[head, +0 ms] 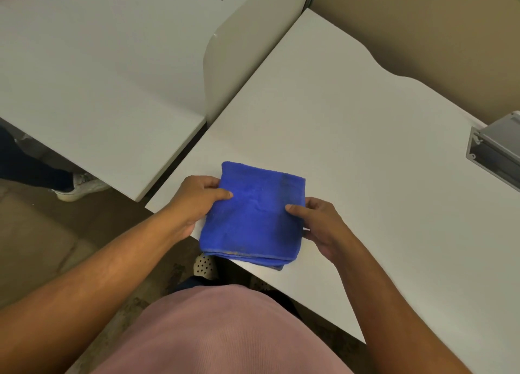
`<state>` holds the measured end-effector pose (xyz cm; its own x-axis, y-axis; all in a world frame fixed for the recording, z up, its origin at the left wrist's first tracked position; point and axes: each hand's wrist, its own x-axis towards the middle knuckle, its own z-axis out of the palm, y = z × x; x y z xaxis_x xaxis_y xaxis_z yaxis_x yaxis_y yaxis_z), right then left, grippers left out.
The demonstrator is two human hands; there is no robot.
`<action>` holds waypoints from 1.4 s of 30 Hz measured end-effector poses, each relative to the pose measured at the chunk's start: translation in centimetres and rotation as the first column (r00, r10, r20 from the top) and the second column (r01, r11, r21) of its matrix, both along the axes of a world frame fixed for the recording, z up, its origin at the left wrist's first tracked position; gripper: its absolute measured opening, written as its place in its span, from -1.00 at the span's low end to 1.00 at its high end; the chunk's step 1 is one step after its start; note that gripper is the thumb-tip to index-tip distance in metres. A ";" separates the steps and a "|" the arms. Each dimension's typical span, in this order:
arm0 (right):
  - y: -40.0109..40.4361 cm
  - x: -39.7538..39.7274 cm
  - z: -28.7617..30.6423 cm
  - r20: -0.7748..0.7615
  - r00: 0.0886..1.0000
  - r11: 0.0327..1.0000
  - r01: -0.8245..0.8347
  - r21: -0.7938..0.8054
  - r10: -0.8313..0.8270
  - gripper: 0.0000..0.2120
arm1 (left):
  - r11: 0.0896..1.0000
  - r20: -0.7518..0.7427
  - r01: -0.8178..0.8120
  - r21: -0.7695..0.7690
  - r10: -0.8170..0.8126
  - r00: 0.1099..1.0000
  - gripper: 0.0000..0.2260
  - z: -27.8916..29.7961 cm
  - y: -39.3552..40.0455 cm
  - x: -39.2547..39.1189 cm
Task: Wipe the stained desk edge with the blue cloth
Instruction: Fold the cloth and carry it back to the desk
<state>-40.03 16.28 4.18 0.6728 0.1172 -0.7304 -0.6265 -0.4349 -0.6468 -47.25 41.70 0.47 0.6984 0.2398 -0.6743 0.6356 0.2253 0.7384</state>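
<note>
At 9 o'clock lies a neighbouring desk (92,72), with a divider (239,50) rising between it and the near desk (351,148). The left hand (194,202) pinches the cloth (253,216) at its left side, thumb on top and fingers beneath. The cloth, folded in a thick pad, lies at the desk's near edge at 6 o'clock, slightly overhanging it, brownish grime on its near fold. The right hand (320,227) pinches the right side likewise. This looks like the readying step: next the pad must be pressed down and drawn along the edge. I cannot make out the stain itself. At 3 o'clock a grey tray (495,145) appears empty, though it is partly cropped
</note>
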 end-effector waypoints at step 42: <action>-30.2 13.0 6.1 0.236 0.908 0.938 -0.335 -0.089 0.347 -0.75 | 0.419 0.110 0.822 0.385 -0.906 0.410 -0.64 8.5 -23.9 23.9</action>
<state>-27.05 -13.93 10.32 0.7559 0.3422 -0.5581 -0.2594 -0.6263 -0.7352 -23.36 17.84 8.93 0.7495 -0.4866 -0.4487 0.1540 -0.5311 0.8332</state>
